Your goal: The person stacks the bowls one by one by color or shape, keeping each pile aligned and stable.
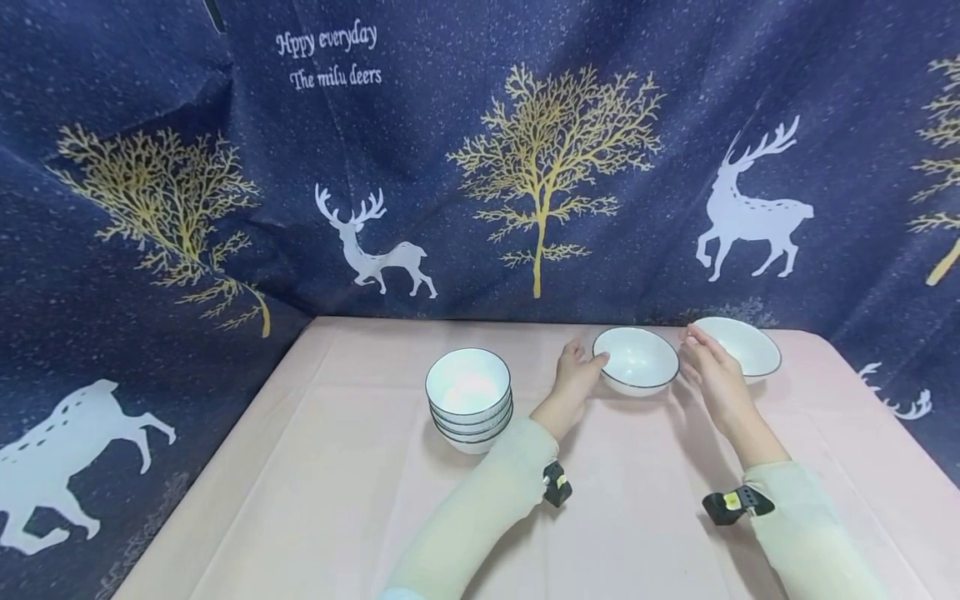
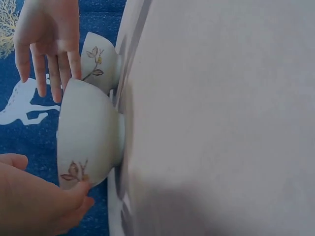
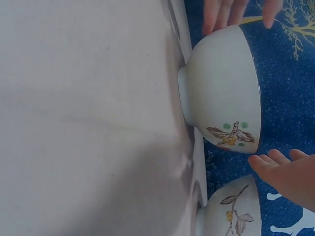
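A white bowl with a dark rim (image 1: 636, 360) stands upright near the table's far edge, between both hands. My left hand (image 1: 576, 379) touches its left side with the fingertips, as the left wrist view also shows. On the other side, my right hand (image 1: 712, 371) has its fingers extended beside the bowl's right rim; in the right wrist view a small gap shows there. Behind the right hand sits a second white bowl (image 1: 746, 346), partly covered by it. Brown leaf sprigs decorate the outside of the nearer bowl (image 2: 88, 128) and of the farther one (image 2: 98, 64).
Left of my left forearm rises a stack of several similar bowls (image 1: 468, 383). A pale pink cloth covers the table (image 1: 315, 483). Directly behind it hangs a dark blue curtain (image 1: 480, 250) printed with deer and trees. Each sleeve carries a small black wrist camera.
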`<action>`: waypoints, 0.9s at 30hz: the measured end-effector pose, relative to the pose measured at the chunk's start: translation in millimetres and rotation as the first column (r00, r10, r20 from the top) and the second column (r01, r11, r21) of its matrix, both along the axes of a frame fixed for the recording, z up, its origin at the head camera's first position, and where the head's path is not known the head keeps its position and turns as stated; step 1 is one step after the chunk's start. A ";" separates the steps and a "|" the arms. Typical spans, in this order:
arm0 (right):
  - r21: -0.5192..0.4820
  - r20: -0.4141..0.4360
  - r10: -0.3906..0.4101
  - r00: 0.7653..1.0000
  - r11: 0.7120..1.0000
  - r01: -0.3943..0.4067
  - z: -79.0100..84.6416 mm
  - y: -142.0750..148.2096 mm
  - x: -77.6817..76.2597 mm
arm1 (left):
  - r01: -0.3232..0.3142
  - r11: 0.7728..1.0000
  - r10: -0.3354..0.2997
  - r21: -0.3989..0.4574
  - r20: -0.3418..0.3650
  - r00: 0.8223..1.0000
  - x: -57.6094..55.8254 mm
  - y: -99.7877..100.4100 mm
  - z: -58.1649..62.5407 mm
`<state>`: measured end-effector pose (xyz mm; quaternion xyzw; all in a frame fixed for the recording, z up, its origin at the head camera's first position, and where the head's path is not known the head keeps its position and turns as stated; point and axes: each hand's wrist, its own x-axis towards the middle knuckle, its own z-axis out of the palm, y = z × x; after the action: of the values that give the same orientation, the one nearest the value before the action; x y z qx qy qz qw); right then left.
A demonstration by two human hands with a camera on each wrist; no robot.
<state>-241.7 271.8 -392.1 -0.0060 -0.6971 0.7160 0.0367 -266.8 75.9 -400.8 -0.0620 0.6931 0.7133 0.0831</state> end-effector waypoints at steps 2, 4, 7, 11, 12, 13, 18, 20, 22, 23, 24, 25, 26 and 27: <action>0.002 0.010 0.019 1.000 1.000 -0.019 -0.4 0.2 0.0 | 0.007 1.000 -0.007 0.002 0.024 1.000 -0.3 0.5 -2.1; 0.008 0.019 0.037 0.999 0.999 -0.037 -1.3 0.3 -0.7 | 0.012 1.000 -0.012 0.000 0.043 0.999 -0.5 0.8 -4.1; 0.037 0.033 0.056 0.998 0.998 -0.057 -2.5 0.1 -1.3 | 0.023 0.999 -0.025 0.023 0.061 0.998 -1.1 1.6 -7.7; 0.039 0.055 0.066 0.996 0.997 -0.068 -3.7 -0.5 -3.2 | 0.034 0.996 -0.040 0.078 0.076 0.996 -2.9 3.4 -13.0; 0.038 0.062 0.070 0.996 0.997 -0.073 -3.9 -0.6 -4.0 | 0.032 0.996 -0.039 0.089 0.080 0.996 -3.5 3.9 -13.9; 0.046 0.070 0.075 0.995 0.996 -0.078 -3.9 -1.0 -4.6 | 0.030 0.995 -0.038 0.097 0.083 0.996 -3.9 4.4 -14.6; 0.092 0.100 0.093 0.991 0.990 -0.103 -4.0 -1.3 -5.6 | 0.022 0.991 -0.034 0.130 0.091 0.995 -4.7 8.3 -16.2; 0.097 0.106 0.091 0.990 0.990 -0.102 -4.4 -0.3 -5.0 | 0.021 0.991 -0.034 0.133 0.093 0.995 -4.5 10.1 -16.8; 0.109 0.113 0.085 0.990 0.989 -0.098 -4.8 1.3 -4.2 | 0.018 0.990 -0.032 0.142 0.099 0.995 -4.0 11.4 -17.3; 0.115 0.116 0.083 0.990 0.989 -0.096 -5.1 2.1 -3.8 | 0.017 0.989 -0.032 0.148 0.102 0.994 -4.0 12.0 -17.8; 0.122 0.118 0.081 0.990 0.988 -0.095 -5.2 2.7 -3.3 | 0.018 0.988 -0.035 0.156 0.104 0.994 -3.7 12.6 -18.3; 0.129 0.122 0.080 0.989 0.987 -0.096 -5.6 3.5 -3.1 | 0.019 0.986 -0.037 0.165 0.108 0.993 -3.8 13.0 -19.0; 0.140 0.125 0.079 0.989 0.985 -0.097 -5.8 4.0 -2.8 | 0.019 0.985 -0.039 0.172 0.112 0.993 -3.7 13.3 -19.5; 0.143 0.127 0.080 0.989 0.985 -0.098 -6.1 4.4 -2.8 | 0.021 0.982 -0.043 0.187 0.114 0.993 -3.6 13.5 -19.9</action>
<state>-244.5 276.2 -398.2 -0.0153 -0.7492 0.6611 -0.0374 -270.4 89.4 -420.7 -0.0849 0.6184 0.7685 0.1407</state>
